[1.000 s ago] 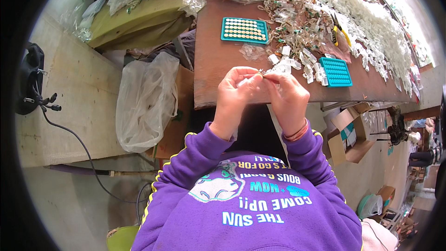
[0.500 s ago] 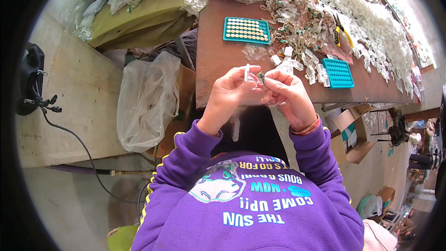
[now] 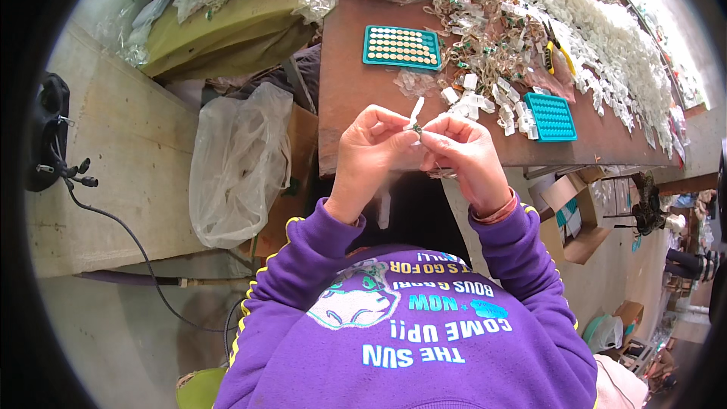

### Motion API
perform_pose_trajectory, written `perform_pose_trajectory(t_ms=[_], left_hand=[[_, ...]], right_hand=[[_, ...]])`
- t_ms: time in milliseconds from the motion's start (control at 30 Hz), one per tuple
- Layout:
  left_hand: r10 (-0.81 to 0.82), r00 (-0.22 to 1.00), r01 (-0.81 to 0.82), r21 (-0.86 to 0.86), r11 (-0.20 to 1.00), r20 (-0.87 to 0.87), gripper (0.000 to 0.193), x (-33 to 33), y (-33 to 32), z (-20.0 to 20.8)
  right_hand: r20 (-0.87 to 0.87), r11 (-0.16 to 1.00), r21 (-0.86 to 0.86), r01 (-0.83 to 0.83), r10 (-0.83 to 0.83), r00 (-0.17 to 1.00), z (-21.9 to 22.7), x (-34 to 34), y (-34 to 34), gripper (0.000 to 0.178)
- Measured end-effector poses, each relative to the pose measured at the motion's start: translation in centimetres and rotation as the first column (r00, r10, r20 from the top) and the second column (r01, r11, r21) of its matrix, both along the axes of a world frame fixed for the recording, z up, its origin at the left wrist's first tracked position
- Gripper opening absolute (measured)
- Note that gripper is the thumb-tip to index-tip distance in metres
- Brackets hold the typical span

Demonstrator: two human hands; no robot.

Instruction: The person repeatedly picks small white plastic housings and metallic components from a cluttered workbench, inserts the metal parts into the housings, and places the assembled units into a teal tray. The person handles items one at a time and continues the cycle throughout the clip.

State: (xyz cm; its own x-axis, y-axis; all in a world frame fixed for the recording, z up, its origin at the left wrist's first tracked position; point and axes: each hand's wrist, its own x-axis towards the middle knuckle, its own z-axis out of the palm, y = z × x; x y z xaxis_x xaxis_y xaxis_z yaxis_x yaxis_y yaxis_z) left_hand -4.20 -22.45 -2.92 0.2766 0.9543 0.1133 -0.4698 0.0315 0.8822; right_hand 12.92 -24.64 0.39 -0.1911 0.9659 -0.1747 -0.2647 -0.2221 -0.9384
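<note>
Pinching with thumb and fingertips, the left hand is holding a slim white strip that is pointing toward twelve o'clock. Farther out at twelve, a tray of round discs is sitting well apart on the brown table. Between the hands, a small green part is meeting the strip (fingers are hiding the exact contact), and the right hand is gripping it. Something thin and shiny is hanging beneath that palm; snagging there could be tugging the part askew. A slackening pinch could be dropping either piece into the dark space at six o'clock. Between one and two, loose white casings and a wire tangle are crowding together, so anything slipping that way could be getting lost.
</note>
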Motion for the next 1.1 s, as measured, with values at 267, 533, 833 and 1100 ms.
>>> perform_pose_trajectory(t_ms=[267,533,833,1100], left_hand=[[-0.164,0.979,0.167,0.016,0.986,-0.119,0.017,-1.5,-0.1,1.6],[-0.344,0.937,0.344,-0.005,0.939,-0.056,0.018,-1.9,0.0,2.4],[-0.335,0.942,0.336,-0.009,0.942,0.014,0.011,-0.9,-1.2,1.7],[0.135,0.990,-0.136,-0.025,0.990,-0.048,0.011,0.5,-1.9,1.1]], right_hand=[[0.070,0.983,0.075,-0.168,0.163,0.984,1.6,1.5,-0.2,0.013],[0.028,0.961,0.066,-0.269,0.268,0.963,1.3,1.7,-0.6,0.016],[-0.354,0.963,-0.097,-0.251,0.202,0.913,-1.9,0.5,-1.7,0.026],[0.366,0.975,0.217,-0.043,-0.041,0.930,0.1,0.0,-2.8,0.015]])
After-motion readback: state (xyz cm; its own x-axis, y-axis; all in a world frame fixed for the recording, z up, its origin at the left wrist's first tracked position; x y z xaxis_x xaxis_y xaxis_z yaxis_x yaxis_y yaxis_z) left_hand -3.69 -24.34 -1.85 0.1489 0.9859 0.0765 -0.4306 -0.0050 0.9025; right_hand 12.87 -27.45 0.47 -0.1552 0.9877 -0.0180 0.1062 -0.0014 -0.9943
